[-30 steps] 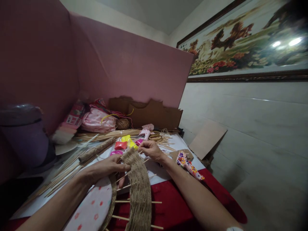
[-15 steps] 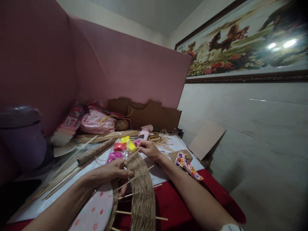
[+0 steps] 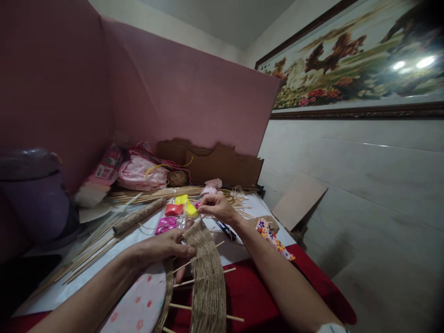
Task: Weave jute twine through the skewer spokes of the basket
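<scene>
In front of me is a curved band of woven twine (image 3: 208, 282) with thin wooden sticks (image 3: 182, 306) running through it. The sticks join it to a twine-edged round panel (image 3: 138, 300) of white fabric with red spots. My left hand (image 3: 169, 247) is closed on the upper end of the woven band, thumb on top and fingers beneath. Just above that end, my right hand (image 3: 218, 207) is pinched, thumb against fingertips. What lies in the pinch is too small to make out.
Small bags of red (image 3: 173, 209), yellow and magenta material lie beyond my hands. A twine roll (image 3: 138, 216) and loose sticks (image 3: 93, 254) are at left. Farther back are a twine ball (image 3: 176, 178) and torn cardboard (image 3: 222, 164). Flowered fabric (image 3: 274, 238) lies right; a purple bin (image 3: 33, 203) stands left.
My right hand has lifted slightly up and right, away from the band's upper end. A dark pen-like object now shows beside its wrist. My left hand keeps its hold.
</scene>
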Tool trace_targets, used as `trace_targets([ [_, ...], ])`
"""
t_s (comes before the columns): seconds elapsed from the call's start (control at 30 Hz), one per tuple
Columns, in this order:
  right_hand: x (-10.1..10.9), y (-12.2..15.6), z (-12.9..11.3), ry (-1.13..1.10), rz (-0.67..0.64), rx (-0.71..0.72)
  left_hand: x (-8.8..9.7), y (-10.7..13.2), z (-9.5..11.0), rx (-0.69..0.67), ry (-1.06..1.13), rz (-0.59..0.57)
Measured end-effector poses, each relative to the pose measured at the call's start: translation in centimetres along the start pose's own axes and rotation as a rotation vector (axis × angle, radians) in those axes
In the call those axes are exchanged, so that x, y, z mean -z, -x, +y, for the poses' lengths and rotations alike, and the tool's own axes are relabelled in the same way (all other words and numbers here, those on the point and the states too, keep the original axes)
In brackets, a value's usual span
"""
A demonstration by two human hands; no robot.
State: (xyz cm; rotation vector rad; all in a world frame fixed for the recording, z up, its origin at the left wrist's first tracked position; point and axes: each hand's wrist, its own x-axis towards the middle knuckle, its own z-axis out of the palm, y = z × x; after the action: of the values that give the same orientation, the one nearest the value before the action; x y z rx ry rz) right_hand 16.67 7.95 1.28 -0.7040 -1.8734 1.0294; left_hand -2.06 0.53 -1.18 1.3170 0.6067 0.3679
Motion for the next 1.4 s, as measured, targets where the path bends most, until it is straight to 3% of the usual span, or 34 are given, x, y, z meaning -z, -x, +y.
trace_targets([
  [0.23, 0.6, 1.1, 0.0, -0.014, -0.021, 0.079, 0.4, 0.4, 0.0, -0.070, 0.053, 0.036],
  [0.5, 1.1, 1.8, 1.0, -0.225, -0.073, -0.030, 0.7, 0.5, 0.0, -0.120, 0.119, 0.007],
  [0.93, -1.6, 2.7, 1.8, -0.408, 0.120, -0.169, 0.9, 1.2, 0.9, -0.145, 0.193, 0.086],
  [1.17, -1.9, 2.7, 1.0, -0.625, 0.079, -0.307, 1.2, 1.2, 1.2, -0.177, 0.188, 0.198],
  [1.4, -2.1, 2.5, 2.0, -0.601, 0.157, -0.324, 0.7, 0.9, 1.3, -0.184, 0.110, 0.247],
])
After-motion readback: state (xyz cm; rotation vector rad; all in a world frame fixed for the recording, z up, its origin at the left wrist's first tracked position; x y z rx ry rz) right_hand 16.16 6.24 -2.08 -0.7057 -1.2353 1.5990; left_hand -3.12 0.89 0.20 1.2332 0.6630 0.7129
